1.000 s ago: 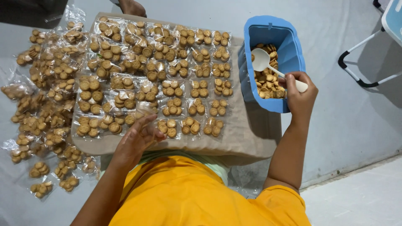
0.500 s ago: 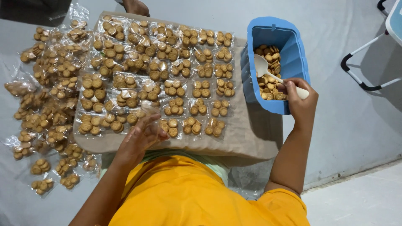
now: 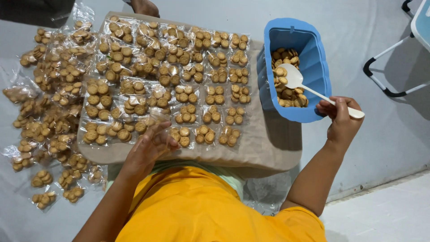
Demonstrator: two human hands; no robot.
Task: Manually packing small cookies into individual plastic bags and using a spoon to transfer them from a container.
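A person's right hand (image 3: pixel 342 121) grips the handle end of a white plastic spoon (image 3: pixel 313 92), fingers curled tight around it, just outside the near right corner of a blue tub (image 3: pixel 320 62). The spoon's long axis runs on a slant from the hand up and to the left, its bowl pointing into the tub and carrying a couple of small round biscuits (image 3: pixel 286 92) over the loose heap inside. The left hand (image 3: pixel 150 145) hovers at the near edge of a brown board (image 3: pixel 264 148), fingers half spread and pinching a clear, empty-looking plastic bag (image 3: pixel 159 117) that is hard to make out against the packets behind it. Rows of filled biscuit packets (image 3: pixel 179 76) cover the board, and a looser pile of packets (image 3: pixel 49 103) lies to its left on the grey surface. The person's orange shirt (image 3: pixel 210 210) blocks the near side of the scene. At the top edge, another person's hand (image 3: pixel 144 7) is cut off, and a white-and-black frame (image 3: pixel 385 67) at the upper right is only partly in view.
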